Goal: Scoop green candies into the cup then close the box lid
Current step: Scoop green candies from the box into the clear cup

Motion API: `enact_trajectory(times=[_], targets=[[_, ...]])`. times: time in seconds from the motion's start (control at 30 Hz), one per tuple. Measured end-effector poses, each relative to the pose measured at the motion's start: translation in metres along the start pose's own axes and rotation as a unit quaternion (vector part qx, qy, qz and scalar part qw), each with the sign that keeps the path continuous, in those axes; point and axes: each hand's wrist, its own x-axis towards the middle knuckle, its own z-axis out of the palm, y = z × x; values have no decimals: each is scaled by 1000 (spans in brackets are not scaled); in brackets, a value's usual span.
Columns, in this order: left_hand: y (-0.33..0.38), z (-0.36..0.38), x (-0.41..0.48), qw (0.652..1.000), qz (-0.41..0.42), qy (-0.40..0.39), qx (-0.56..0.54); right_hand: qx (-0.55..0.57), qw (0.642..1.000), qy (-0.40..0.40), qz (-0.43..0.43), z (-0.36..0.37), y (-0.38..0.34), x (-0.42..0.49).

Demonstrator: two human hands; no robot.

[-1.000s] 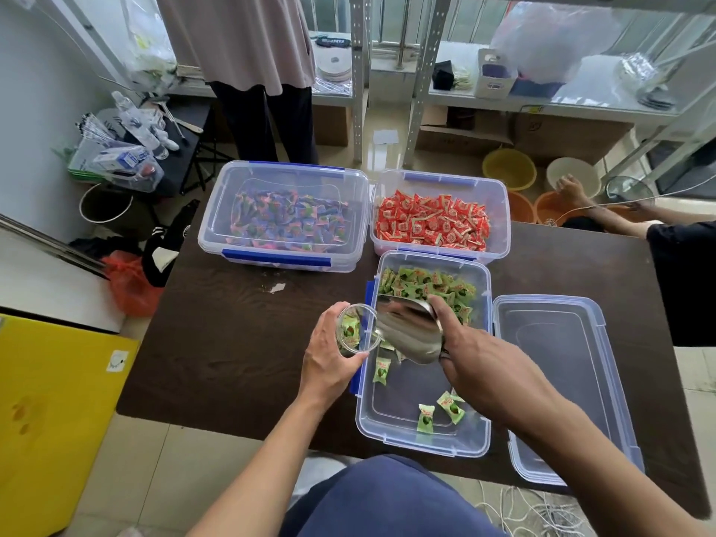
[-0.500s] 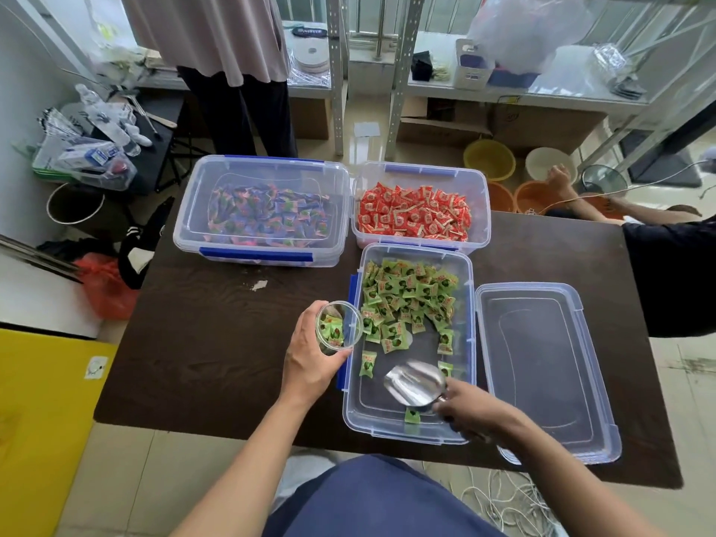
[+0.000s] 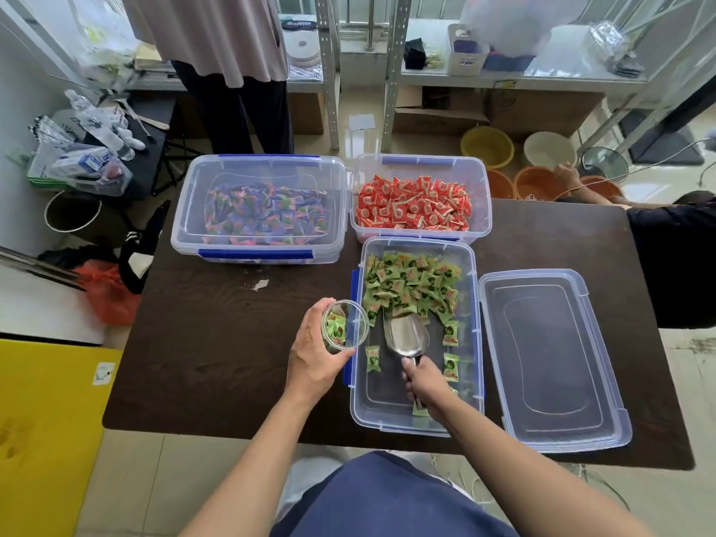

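Note:
My left hand (image 3: 315,354) grips a clear plastic cup (image 3: 345,324) with a few green candies inside, held just left of the open clear box (image 3: 474,343). A pile of green candies (image 3: 412,282) fills the far half of that box; a few lie loose in the near half. My right hand (image 3: 424,385) holds the handle of a metal scoop (image 3: 407,337), whose mouth points into the near edge of the pile. The box's clear lid (image 3: 550,358) lies flat on the table to the right of the box.
A box of blue-purple candies (image 3: 259,211) and a box of red candies (image 3: 414,205) stand at the back of the dark table (image 3: 217,343). One person stands behind the table, another's arm (image 3: 581,191) shows at the right. Buckets (image 3: 486,145) sit on the floor.
The scoop left the cup, dropped into the near part of the box, then pushed forward to the candy pile. The cup stayed in my left hand beside the box.

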Motion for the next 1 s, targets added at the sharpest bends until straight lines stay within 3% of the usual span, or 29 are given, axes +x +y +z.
enact_trajectory(times=[0.2,0.3,0.4,0.6,0.83,1.0], targets=[[1,-7,7,1000,-2,-25,2,-142,988,55,21,-1,-25,39],[-2,-8,8,999,-4,-31,-2,31,998,-9,45,2,-41,38],[-4,-8,9,999,-7,-36,-7,233,966,-65,94,12,-48,38],[-6,-7,14,999,-10,-49,-11,285,947,-46,142,23,-56,38],[-6,-10,15,998,-20,-57,-22,134,988,-7,71,-6,-31,22],[4,-16,23,997,-10,-69,-27,24,999,24,2,-25,-27,-6]])
